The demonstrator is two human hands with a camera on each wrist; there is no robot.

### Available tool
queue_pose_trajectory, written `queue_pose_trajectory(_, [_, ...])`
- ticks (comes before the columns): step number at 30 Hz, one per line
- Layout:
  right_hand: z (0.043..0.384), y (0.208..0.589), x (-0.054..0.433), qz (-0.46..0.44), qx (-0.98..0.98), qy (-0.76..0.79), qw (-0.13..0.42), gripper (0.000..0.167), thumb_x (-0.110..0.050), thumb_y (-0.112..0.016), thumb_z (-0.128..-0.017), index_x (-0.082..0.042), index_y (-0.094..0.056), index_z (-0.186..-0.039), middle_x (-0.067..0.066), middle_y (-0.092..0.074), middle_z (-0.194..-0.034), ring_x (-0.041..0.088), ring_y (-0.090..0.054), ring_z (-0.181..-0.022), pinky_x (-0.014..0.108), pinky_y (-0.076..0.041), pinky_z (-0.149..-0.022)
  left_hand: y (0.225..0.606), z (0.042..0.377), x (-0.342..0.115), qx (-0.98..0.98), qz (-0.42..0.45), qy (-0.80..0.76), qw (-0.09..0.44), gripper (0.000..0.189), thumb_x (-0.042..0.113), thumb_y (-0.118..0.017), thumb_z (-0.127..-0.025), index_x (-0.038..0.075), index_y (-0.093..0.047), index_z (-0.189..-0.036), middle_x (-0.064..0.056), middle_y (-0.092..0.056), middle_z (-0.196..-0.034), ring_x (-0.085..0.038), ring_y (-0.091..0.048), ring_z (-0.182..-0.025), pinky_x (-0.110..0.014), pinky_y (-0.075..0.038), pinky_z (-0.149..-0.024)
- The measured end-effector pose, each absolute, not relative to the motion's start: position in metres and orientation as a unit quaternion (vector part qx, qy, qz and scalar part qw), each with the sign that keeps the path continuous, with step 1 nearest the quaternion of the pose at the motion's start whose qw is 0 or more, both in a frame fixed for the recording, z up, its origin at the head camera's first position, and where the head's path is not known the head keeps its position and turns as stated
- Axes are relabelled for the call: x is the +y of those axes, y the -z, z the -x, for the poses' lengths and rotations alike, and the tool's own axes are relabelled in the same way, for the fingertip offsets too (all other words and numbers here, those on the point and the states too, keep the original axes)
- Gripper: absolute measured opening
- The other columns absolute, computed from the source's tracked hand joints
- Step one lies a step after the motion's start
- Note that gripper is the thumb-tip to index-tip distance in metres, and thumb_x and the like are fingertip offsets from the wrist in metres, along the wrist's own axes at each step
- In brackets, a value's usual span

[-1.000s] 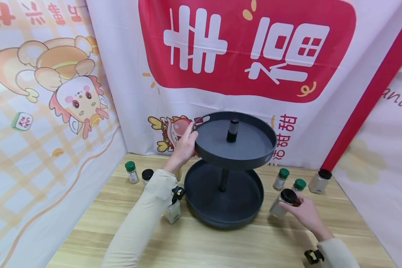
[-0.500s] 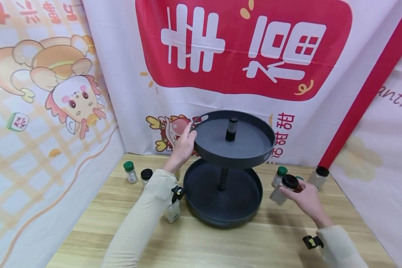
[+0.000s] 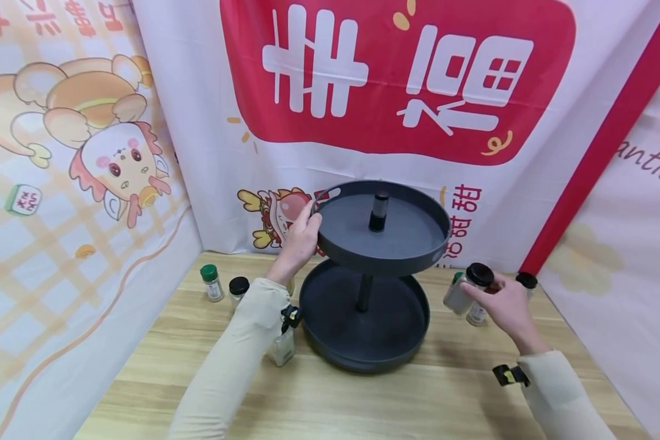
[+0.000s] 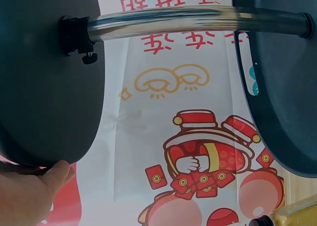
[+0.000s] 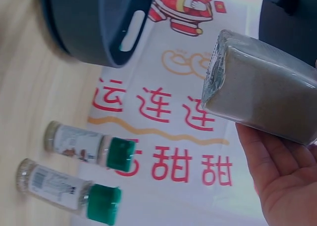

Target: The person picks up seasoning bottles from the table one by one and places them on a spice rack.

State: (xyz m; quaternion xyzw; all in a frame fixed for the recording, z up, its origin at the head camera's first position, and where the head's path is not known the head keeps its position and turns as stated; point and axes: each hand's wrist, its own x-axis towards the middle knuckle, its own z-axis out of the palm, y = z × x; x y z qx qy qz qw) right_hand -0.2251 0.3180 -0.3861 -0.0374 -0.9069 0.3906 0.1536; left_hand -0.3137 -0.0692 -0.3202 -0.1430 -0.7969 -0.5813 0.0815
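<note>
A dark grey two-tier round tray stands mid-table, its upper tier (image 3: 412,226) above the lower tier (image 3: 387,336) on a central post. My left hand (image 3: 300,240) grips the upper tier's rim at the left; in the left wrist view the thumb (image 4: 58,175) lies against its underside. Right of the stand, my right hand (image 3: 507,307) holds a black-capped clear spice jar (image 5: 262,87) in the air, with greyish-brown powder inside. Behind and below it, two green-capped spice jars (image 5: 81,144) stand on the table. Both tiers hold nothing that shows.
A green-capped jar (image 3: 211,284) and a black-capped jar (image 3: 239,287) stand at the left. A squarish jar (image 3: 282,349) is partly behind my left forearm. Yellow contents show in another jar (image 4: 297,216). Another black-capped jar (image 3: 527,281) is at the back right. Cloth hangs behind the table.
My right hand has lifted the black-capped spice jar up off the table and moved it slightly away from me. The left hand keeps its grip on the upper rim.
</note>
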Motion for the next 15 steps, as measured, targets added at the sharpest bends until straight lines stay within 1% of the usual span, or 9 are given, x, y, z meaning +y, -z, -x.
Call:
queue_pose_trajectory(4, [0.226,0.377,0.316,0.039,-0.906,-0.392,0.154,0.050,-0.051,-0.069,-0.081,-0.003,-0.063,-0.097,0.012,-0.061,-0.086,0.021,-0.051,-0.078,0.029,-0.045,-0.060,0.320,0.313,-0.069,-0.798,0.141,0.580,0.080,0.058,0.038,-0.030,-0.101,0.012,-0.020,-0.152,-0.010,-0.022,-0.154,-0.023,-0.021,-0.139,-0.039,-0.015,-0.112])
queue_pose_trajectory(7, [0.227,0.369,0.315,0.040,-0.904,-0.396,0.154,0.051,-0.051,-0.068,-0.082,-0.002,-0.061,-0.094,0.013,-0.059,-0.085,0.024,-0.049,-0.079,0.030,-0.043,-0.061,0.321,0.314,-0.068,-0.796,0.142,0.582,0.081,0.057,0.037,-0.031,-0.101,0.013,-0.020,-0.152,-0.010,-0.023,-0.154,-0.023,-0.022,-0.139,-0.041,-0.016,-0.112])
queue_pose_trajectory(10, [0.229,0.361,0.313,0.041,-0.906,-0.393,0.153,0.054,-0.052,-0.066,-0.082,0.000,-0.061,-0.096,0.015,-0.060,-0.088,0.026,-0.050,-0.081,0.031,-0.043,-0.062,0.322,0.315,-0.069,-0.796,0.144,0.582,0.087,0.056,0.037,-0.031,-0.102,0.014,-0.021,-0.152,-0.010,-0.024,-0.154,-0.023,-0.022,-0.139,-0.041,-0.016,-0.112])
queue_pose_trajectory(15, [0.233,0.349,0.311,0.040,-0.907,-0.390,0.157,0.057,-0.053,-0.065,-0.083,0.001,-0.062,-0.100,0.017,-0.061,-0.091,0.027,-0.050,-0.084,0.033,-0.043,-0.064,0.322,0.315,-0.069,-0.793,0.144,0.587,0.083,0.054,0.034,-0.031,-0.102,0.015,-0.021,-0.152,-0.009,-0.024,-0.154,-0.022,-0.022,-0.139,-0.039,-0.016,-0.112])
